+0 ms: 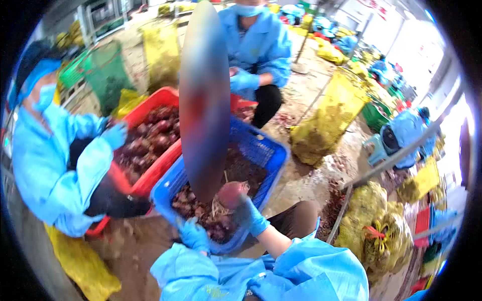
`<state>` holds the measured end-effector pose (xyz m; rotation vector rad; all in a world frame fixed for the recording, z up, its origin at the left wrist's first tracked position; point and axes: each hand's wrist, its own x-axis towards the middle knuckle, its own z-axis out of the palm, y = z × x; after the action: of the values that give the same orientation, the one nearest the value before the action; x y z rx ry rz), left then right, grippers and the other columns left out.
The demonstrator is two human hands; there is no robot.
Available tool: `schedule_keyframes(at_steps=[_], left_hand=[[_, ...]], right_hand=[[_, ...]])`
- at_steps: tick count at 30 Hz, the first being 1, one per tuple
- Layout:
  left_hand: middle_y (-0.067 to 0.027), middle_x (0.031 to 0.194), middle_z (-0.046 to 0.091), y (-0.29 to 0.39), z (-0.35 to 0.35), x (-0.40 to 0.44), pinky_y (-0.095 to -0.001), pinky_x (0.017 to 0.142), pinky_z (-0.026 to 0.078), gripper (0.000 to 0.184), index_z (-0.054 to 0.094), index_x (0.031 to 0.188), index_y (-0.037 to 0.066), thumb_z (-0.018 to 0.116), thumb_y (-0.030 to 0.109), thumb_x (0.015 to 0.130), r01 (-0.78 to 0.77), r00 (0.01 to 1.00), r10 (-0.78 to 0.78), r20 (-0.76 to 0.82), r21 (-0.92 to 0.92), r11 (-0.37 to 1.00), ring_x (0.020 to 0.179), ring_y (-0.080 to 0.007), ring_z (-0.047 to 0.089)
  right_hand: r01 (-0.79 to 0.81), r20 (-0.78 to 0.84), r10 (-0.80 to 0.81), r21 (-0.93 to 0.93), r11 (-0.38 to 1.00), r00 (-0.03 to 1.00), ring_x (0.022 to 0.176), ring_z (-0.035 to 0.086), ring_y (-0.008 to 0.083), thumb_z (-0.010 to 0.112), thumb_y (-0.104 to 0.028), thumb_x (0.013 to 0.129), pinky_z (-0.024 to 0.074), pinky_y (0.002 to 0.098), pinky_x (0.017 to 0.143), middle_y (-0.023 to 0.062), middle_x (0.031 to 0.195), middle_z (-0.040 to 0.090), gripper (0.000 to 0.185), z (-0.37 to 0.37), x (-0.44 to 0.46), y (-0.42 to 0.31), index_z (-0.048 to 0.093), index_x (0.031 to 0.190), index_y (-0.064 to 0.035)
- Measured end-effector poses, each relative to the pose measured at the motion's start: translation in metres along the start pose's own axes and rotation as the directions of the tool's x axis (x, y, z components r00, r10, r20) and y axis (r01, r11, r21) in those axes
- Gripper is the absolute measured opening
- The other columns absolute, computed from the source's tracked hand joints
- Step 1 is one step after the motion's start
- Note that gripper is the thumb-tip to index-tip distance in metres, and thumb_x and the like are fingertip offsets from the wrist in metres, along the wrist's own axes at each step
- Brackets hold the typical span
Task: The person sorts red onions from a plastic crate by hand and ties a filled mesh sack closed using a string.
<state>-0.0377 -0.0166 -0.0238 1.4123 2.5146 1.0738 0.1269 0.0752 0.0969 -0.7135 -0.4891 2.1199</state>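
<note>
My right hand (pixel 252 216), in a blue glove with a dark, dirty palm side, is closed around a large red onion (pixel 232 194). It holds the onion over the near right part of a blue crate (pixel 275 173). Pale, stringy roots hang beside the onion. In the crate lie onion skins and scraps (pixel 208 216). My left hand (pixel 195 236), also gloved in blue, is at the crate's near left rim with its fingers curled. Whatever may be in those fingers is too small or hidden to make out. A tall blurred patch covers part of the crate.
A red crate (pixel 168 158) of red onions (pixel 150 135) adjoins the blue one. One co-worker (pixel 55 150) sits at left, another (pixel 261 45) opposite. Yellow mesh sacks (pixel 329 118) stand beyond; full sacks (pixel 374 226) and a metal rail (pixel 401 163) are at right.
</note>
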Motion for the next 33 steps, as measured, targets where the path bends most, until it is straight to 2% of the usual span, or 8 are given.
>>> schedule_keyframes(at_steps=[6, 10, 12, 14, 18, 26, 29, 33], left_hand=[[-0.0127, 0.098, 0.062, 0.013, -0.016, 0.003, -0.0441, 0.101, 0.031, 0.023, 0.064, 0.085, 0.007, 0.055, -0.001, 0.065, -0.033, 0.999, 0.030, 0.042, 0.092, 0.995, 0.124, -0.0381, 0.034], [-0.0133, 0.096, 0.064, 0.006, -0.011, 0.003, -0.0427, 0.100, 0.032, 0.022, 0.064, 0.084, 0.007, 0.054, 0.000, 0.066, -0.036, 0.999, 0.033, 0.031, 0.127, 0.991, 0.122, -0.0378, 0.036], [-0.0132, 0.095, 0.063, 0.005, -0.012, 0.003, -0.0421, 0.100, 0.033, 0.021, 0.064, 0.083, 0.007, 0.054, -0.001, 0.066, -0.067, 0.997, 0.062, 0.038, 0.149, 0.987, 0.121, -0.0367, 0.038], [-0.0135, 0.106, 0.060, 0.011, -0.014, 0.002, -0.0414, 0.101, 0.032, 0.021, 0.063, 0.084, 0.006, 0.054, -0.002, 0.067, 0.015, 0.998, -0.022, 0.063, 0.105, 0.994, 0.122, -0.0339, 0.038], [-0.0131, 0.108, 0.059, 0.021, -0.022, 0.007, -0.0415, 0.101, 0.032, 0.022, 0.063, 0.086, 0.007, 0.053, -0.002, 0.068, 0.007, 0.985, -0.052, 0.167, 0.261, 0.965, 0.126, -0.0326, 0.033], [-0.0118, 0.097, 0.062, 0.015, -0.014, 0.006, -0.0457, 0.099, 0.033, 0.022, 0.064, 0.085, 0.007, 0.054, -0.001, 0.068, -0.083, 0.992, 0.052, 0.118, 0.273, 0.958, 0.123, -0.0385, 0.035], [-0.0114, 0.097, 0.062, 0.032, -0.028, 0.013, -0.0457, 0.100, 0.032, 0.020, 0.063, 0.084, 0.006, 0.054, -0.002, 0.067, -0.132, 0.985, 0.103, 0.139, 0.221, 0.966, 0.121, -0.0386, 0.037], [-0.0065, 0.096, 0.063, 0.033, -0.025, 0.014, -0.0449, 0.101, 0.031, 0.021, 0.064, 0.085, 0.009, 0.055, -0.001, 0.068, -0.095, 0.992, 0.072, 0.106, 0.236, 0.967, 0.119, -0.0381, 0.039]], right_hand=[[0.364, -0.162, -0.371, -0.075, 0.929, 0.914, 0.111, 0.047, 0.0229, 0.066, -0.043, 0.074, 0.0401, 0.0426, 0.093, 0.0070, 0.119, 0.049, 0.065, -0.044, -0.008, -0.056, 0.041, 0.125, -0.0134], [0.770, -0.207, -0.869, -0.403, 0.494, 0.450, 0.102, 0.049, 0.0172, 0.062, -0.034, 0.080, 0.0385, 0.0360, 0.093, 0.0031, 0.111, 0.050, 0.056, -0.046, -0.023, -0.182, 0.038, 0.126, -0.0120], [0.758, -0.310, -0.942, -0.581, 0.297, 0.131, 0.099, 0.047, 0.0136, 0.060, -0.028, 0.085, 0.0386, 0.0333, 0.086, 0.0012, 0.109, 0.048, 0.052, -0.055, -0.033, -0.272, 0.036, 0.128, -0.0135], [0.672, 0.042, -0.995, -0.735, -0.089, -0.086, 0.100, 0.047, 0.0141, 0.065, -0.026, 0.081, 0.0397, 0.0310, 0.086, 0.0039, 0.111, 0.048, 0.055, -0.050, -0.043, -0.379, 0.037, 0.125, -0.0097], [0.269, 0.336, -0.905, -0.875, -0.402, -0.260, 0.094, 0.050, 0.0162, 0.071, -0.026, 0.077, 0.0416, 0.0265, 0.083, 0.0070, 0.107, 0.051, 0.060, -0.052, -0.035, -0.539, 0.040, 0.123, -0.0021], [0.291, 0.220, -0.807, -0.955, -0.063, 0.548, 0.107, 0.051, 0.0188, 0.060, -0.006, 0.080, 0.0399, 0.0319, 0.093, 0.0099, 0.118, 0.054, 0.043, -0.117, 0.034, -0.334, 0.049, 0.121, -0.0054], [0.247, 0.264, -0.289, -0.964, -0.097, 0.920, 0.104, 0.055, 0.0251, 0.060, -0.010, 0.079, 0.0442, 0.0342, 0.088, 0.0138, 0.117, 0.055, 0.044, -0.095, 0.048, -0.222, 0.050, 0.122, -0.0065], [0.295, 0.132, 0.427, -0.892, -0.342, 0.894, 0.101, 0.054, 0.0350, 0.058, -0.027, 0.076, 0.0438, 0.0400, 0.088, 0.0185, 0.112, 0.056, 0.046, -0.111, 0.088, -0.119, 0.054, 0.119, -0.0126]])
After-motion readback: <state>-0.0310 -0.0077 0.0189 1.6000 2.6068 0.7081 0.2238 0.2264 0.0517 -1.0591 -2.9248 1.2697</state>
